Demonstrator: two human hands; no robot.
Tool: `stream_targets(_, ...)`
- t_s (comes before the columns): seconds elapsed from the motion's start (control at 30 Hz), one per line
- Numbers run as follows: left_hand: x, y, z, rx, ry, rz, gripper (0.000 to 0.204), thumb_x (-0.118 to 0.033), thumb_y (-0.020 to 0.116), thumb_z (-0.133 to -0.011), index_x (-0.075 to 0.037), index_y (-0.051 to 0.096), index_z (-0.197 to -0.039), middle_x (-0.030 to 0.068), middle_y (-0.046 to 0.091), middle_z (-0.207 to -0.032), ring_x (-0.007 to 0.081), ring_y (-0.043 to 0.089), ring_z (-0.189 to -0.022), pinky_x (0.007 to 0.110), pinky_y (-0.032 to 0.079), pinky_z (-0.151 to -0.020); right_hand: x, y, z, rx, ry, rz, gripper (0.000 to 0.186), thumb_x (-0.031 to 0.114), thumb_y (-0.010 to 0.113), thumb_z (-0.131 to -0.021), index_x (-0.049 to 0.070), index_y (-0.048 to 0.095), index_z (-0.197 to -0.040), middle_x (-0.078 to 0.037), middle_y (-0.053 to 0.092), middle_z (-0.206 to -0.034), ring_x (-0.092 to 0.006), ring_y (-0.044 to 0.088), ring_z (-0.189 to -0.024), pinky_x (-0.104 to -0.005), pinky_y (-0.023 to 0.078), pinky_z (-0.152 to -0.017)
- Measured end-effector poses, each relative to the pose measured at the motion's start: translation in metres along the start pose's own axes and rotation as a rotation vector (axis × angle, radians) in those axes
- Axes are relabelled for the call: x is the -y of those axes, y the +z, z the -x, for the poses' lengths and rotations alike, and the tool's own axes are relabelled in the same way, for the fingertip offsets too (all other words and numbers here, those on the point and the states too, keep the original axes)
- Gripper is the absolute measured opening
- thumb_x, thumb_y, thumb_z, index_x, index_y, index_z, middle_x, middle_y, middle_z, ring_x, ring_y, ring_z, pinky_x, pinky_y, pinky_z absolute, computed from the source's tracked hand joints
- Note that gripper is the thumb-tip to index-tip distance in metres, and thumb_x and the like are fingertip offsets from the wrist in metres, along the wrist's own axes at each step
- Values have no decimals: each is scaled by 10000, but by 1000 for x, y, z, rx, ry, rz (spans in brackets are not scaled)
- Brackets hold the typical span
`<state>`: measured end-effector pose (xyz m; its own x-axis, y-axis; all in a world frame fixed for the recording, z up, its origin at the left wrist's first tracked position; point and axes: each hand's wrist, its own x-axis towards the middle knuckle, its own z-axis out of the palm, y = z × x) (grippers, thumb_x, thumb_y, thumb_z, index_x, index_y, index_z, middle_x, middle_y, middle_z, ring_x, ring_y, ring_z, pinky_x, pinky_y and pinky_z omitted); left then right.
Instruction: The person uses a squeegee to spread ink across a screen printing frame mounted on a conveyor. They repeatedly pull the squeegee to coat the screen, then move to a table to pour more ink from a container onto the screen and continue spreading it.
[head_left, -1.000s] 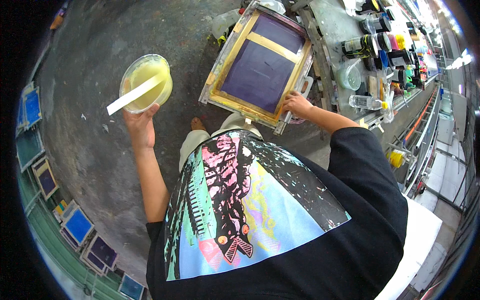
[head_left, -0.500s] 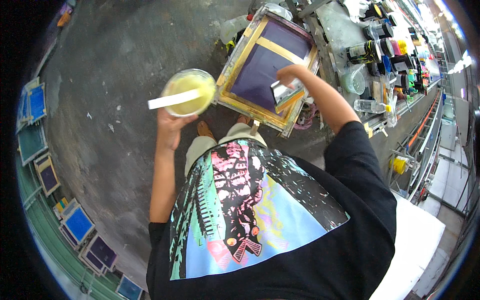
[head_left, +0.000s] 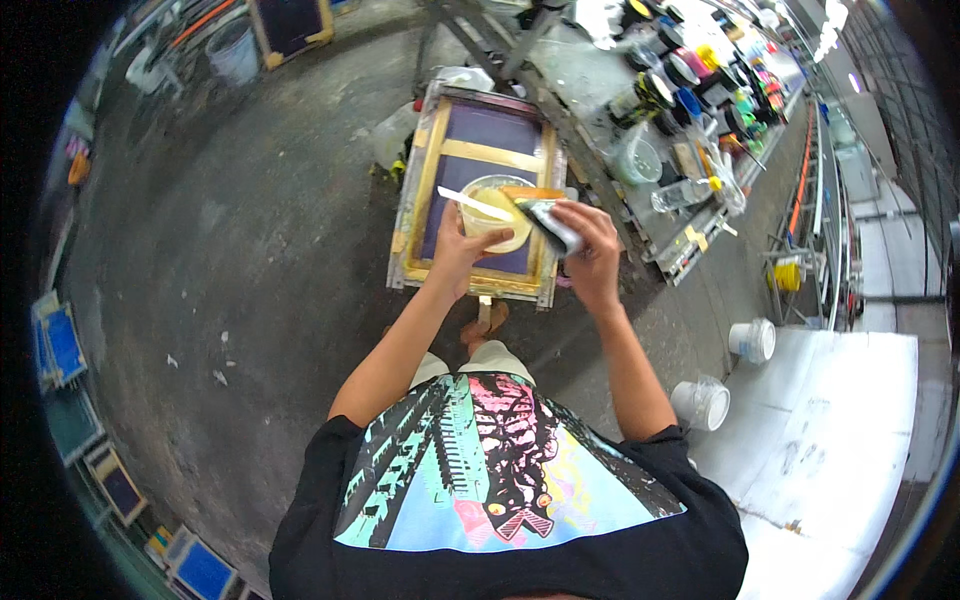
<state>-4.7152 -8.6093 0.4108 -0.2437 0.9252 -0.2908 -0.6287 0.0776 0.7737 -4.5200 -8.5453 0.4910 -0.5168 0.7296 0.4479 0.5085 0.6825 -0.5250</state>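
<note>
Left of both hands lies bare concrete floor (head_left: 230, 250), with small blue-meshed frames (head_left: 62, 345) leaning along its far left edge.

The left hand (head_left: 462, 248) is closed around the near wall of a round tub (head_left: 493, 212) of pale yellow paste, fingers wrapped under it and thumb along the rim. A flat white stick (head_left: 474, 204) lies across the tub's mouth, its free end jutting out past the thumb to the left. The tub hangs over the purple mesh of a wooden screen frame (head_left: 480, 150), which lies on the floor directly beneath both hands.

Just right of the tub, touching its rim, the right hand (head_left: 590, 240) is clamped on a squeegee (head_left: 545, 218): fingers curled over its black and white body, its orange-edged end tilted against the tub's far right rim. The two hands are close together, the tub between them.

Further right of that hand, a workbench (head_left: 600, 90) runs along, crowded with ink pots (head_left: 690, 75) in many colours. Nearer the person on that side, two white buckets (head_left: 725, 370) stand on the floor beside a white sheet (head_left: 850, 430).
</note>
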Motion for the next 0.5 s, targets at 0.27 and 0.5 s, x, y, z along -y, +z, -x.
stream_targets(0.27, 31, 82, -16, 50, 270, 0, 832, 97, 895, -711, -45, 475, -1416, 101, 603, -1342, 227, 640, -1228, 354, 597, -1010, -48, -98, 37, -67, -69, 361, 470, -13, 671, -763, 208, 778, -1164, 27, 717, -1226, -232, 581, -1174, -436, 339, -1056)
stream_targets(0.5, 77, 171, -29, 43, 438, -112, 884, 144, 831, -753, -44, 408, -1507, 130, 567, -1421, 261, 608, -1285, 388, 566, -1067, -144, -182, 91, -112, 53, 341, 466, -75, 659, -743, 154, 784, -1129, -25, 715, -1200, -255, 618, -1155, -398, 420, -988)
